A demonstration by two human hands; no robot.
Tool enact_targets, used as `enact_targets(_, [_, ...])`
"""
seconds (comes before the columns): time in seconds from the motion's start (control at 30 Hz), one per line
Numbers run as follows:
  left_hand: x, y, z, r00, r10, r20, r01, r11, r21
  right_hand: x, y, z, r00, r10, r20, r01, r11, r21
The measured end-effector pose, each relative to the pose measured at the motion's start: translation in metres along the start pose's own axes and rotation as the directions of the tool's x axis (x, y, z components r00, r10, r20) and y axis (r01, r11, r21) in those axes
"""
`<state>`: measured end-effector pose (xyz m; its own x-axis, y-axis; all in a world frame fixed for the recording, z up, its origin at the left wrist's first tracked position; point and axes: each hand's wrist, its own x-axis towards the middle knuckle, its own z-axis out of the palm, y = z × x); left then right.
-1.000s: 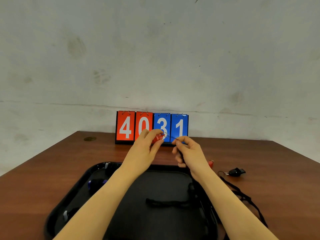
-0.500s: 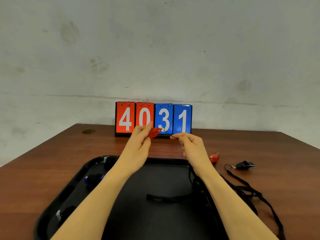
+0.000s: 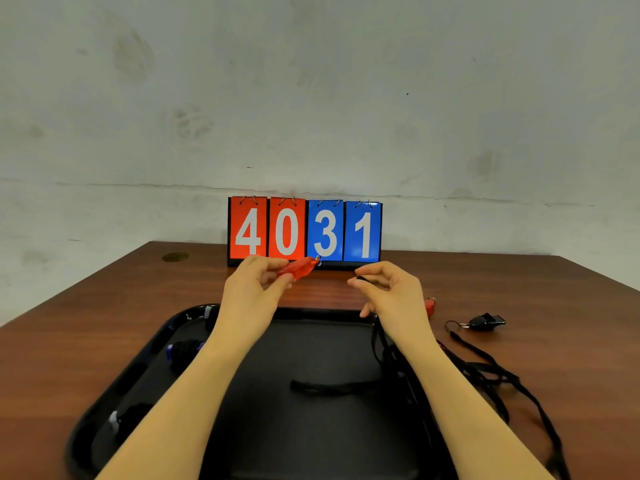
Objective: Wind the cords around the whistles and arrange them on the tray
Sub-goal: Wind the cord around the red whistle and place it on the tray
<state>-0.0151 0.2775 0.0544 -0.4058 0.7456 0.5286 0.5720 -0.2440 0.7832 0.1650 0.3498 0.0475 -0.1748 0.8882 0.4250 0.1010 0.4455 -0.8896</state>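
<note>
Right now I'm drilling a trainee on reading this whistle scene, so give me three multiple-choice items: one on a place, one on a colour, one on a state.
1. Where does the black whistle lie?
A. On the table, right of the tray
B. Inside the tray
C. In the left hand

2. What colour is the whistle in the left hand?
A. Blue
B. Red
C. Black

3. What is the right hand doing?
A. Resting flat on the tray
B. Pinching a thin dark cord end
C. Gripping the scoreboard

Answers:
1 A, it rests on bare wood beyond the tray rim.
2 B, the red whistle shows between the fingers.
3 B, the cord end sits between thumb and forefinger.
</note>
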Motion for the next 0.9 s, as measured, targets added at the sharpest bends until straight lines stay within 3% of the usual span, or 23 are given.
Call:
enact_targets(0.1, [0.000, -0.001, -0.002, 0.998, -0.057, -0.002, 0.057, 0.997, -0.052, -0.001, -0.002, -0.002, 1.000, 0.028, -0.013, -0.028, 0.998, 0.049])
enact_targets(0.2, [0.001, 0.001, -0.003, 0.998, -0.063, 0.008, 0.064, 0.994, -0.094, 0.000, -0.002, -0.005, 0.994, 0.106, 0.038, -0.113, 0.948, 0.296])
enact_targets(0.33, [0.001, 0.005, -0.006, 0.990, -0.136, 0.036, 0.140, 0.925, -0.354, 0.002, -0.002, -0.009, 0.990, 0.142, 0.027, -0.137, 0.864, 0.484])
enact_targets(0.5, [-0.004, 0.010, -0.003, 0.938, -0.139, 0.319, 0.302, 0.781, -0.547, 0.005, -0.002, -0.010, 0.989, 0.133, -0.065, -0.090, 0.892, 0.443])
enact_targets(0.6, [-0.010, 0.014, 0.007, 0.891, -0.146, 0.429, 0.400, 0.697, -0.595, 0.003, -0.002, -0.007, 0.992, 0.118, -0.049, -0.094, 0.932, 0.350])
enact_targets(0.7, [-0.013, 0.015, 0.015, 0.884, -0.169, 0.435, 0.436, 0.633, -0.639, 0.000, -0.001, -0.002, 1.000, 0.010, -0.008, -0.010, 1.000, -0.003])
enact_targets(0.8, [-0.013, 0.011, 0.017, 0.893, -0.187, 0.409, 0.431, 0.612, -0.663, -0.007, -0.002, 0.008, 0.981, -0.108, 0.160, 0.150, 0.947, -0.284])
enact_targets(0.9, [-0.013, 0.006, 0.018, 0.902, -0.207, 0.380, 0.413, 0.671, -0.615, -0.013, -0.006, 0.014, 0.935, -0.153, 0.321, 0.275, 0.883, -0.380])
